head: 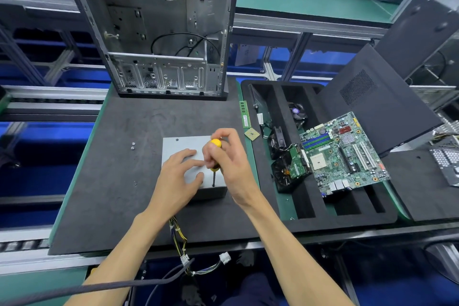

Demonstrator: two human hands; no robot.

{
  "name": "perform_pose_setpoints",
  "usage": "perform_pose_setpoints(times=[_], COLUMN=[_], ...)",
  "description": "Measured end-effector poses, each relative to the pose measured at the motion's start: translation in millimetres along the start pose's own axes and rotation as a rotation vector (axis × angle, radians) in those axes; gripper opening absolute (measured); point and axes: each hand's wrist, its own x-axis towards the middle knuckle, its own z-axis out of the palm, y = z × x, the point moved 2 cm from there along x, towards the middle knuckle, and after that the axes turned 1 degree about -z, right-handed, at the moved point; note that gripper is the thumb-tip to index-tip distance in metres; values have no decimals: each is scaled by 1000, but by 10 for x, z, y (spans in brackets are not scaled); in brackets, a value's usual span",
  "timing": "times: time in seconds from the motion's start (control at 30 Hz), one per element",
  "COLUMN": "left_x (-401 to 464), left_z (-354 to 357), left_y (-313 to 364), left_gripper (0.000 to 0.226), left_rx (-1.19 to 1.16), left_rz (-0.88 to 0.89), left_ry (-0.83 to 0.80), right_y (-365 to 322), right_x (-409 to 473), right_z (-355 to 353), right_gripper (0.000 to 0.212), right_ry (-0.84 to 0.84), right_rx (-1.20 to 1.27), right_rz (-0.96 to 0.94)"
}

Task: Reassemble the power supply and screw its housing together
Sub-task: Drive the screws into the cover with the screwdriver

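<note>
A grey metal power supply (178,148) lies on the black foam mat (129,181) in the middle. My left hand (177,180) rests flat on its top cover with fingers spread. My right hand (229,164) grips a yellow-handled screwdriver (215,143), held upright, with its dark shaft tip (213,184) on the cover's near right corner. A bundle of yellow and black cables (179,238) runs from the power supply over the table's front edge. Two small screws (133,146) lie loose on the mat to the left.
An open computer case (159,27) stands at the back of the mat. On the right, a black foam tray (320,204) holds a motherboard (345,154), a fan and a card. A RAM stick (245,114) and a CPU chip (252,134) lie beside it. A black side panel (387,97) leans at the right.
</note>
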Motion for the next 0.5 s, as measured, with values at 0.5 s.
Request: perform_pose_setpoints(times=[0.5], left_x=[10], left_z=[6], left_y=[-13], left_gripper=[30], left_rx=[10], left_rz=[-7], left_ry=[1], right_y=[19], right_x=[16], right_z=[-41], right_gripper=[30], right_ry=[23], right_rx=[-5], right_rz=[17])
